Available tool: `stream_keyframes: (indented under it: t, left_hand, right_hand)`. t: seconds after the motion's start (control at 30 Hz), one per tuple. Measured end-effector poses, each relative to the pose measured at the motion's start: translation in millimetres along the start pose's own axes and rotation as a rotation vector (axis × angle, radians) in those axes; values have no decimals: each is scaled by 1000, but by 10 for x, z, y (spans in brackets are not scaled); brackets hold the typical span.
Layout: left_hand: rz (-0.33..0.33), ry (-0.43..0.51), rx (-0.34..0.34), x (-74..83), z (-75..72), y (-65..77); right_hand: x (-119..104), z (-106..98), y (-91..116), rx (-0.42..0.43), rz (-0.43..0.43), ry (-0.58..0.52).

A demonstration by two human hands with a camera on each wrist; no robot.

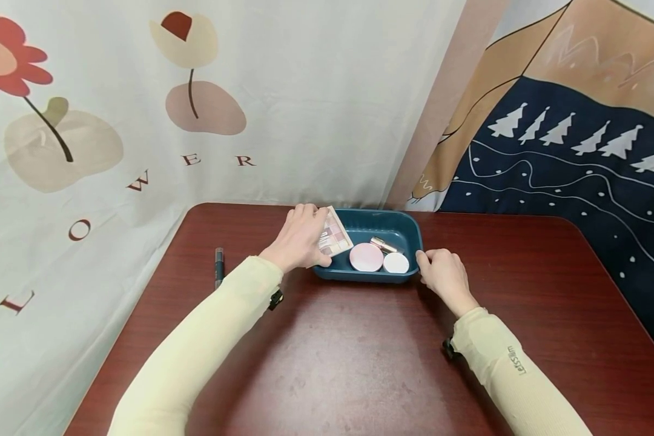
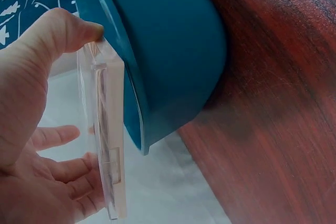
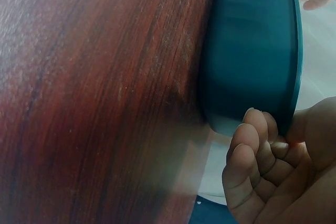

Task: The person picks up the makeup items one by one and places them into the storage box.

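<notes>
My left hand (image 1: 301, 237) grips an eyeshadow palette (image 1: 335, 235) by its edges, tilted over the left end of a blue-green tray (image 1: 370, 277). In the left wrist view the clear-lidded palette (image 2: 113, 129) stands on edge beside the tray's rim, thumb on its upper end. At the tray's right end, my right hand (image 1: 445, 275) pinches the rim between thumb and curled fingers, as the right wrist view shows with the tray wall (image 3: 252, 51). Inside the tray lie a pink round compact (image 1: 366, 257), a white round case (image 1: 396, 263) and a small shiny tube (image 1: 384, 244).
A dark pencil-like stick (image 1: 219, 266) lies on the brown table (image 1: 360, 363), left of the tray and close to the left forearm. Behind the table's far edge hang a flower-print curtain (image 1: 316, 121) and a dark blue cloth with white trees (image 1: 567, 163).
</notes>
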State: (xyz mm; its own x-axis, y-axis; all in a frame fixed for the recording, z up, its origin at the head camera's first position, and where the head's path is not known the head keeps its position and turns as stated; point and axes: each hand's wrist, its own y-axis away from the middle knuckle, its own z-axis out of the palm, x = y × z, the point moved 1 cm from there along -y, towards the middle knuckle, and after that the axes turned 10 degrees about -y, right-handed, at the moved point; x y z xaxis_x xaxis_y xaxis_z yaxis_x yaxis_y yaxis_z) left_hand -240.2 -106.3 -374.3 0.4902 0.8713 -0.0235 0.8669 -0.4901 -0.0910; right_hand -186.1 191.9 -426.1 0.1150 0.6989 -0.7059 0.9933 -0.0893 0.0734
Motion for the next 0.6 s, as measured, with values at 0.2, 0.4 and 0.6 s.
stream_keyframes:
  t: [0.2, 0.4, 0.6]
  left_hand:
    - [20, 6, -55, 13, 11, -47]
    - [24, 4, -104, 17, 31, -114]
    - [37, -13, -129, 41, 69, -195]
  right_hand:
    - [-8, -4, 1, 0, 2, 3]
    - [-10, -1, 1, -4, 6, 3]
    - [-1, -4, -2, 4, 0, 7]
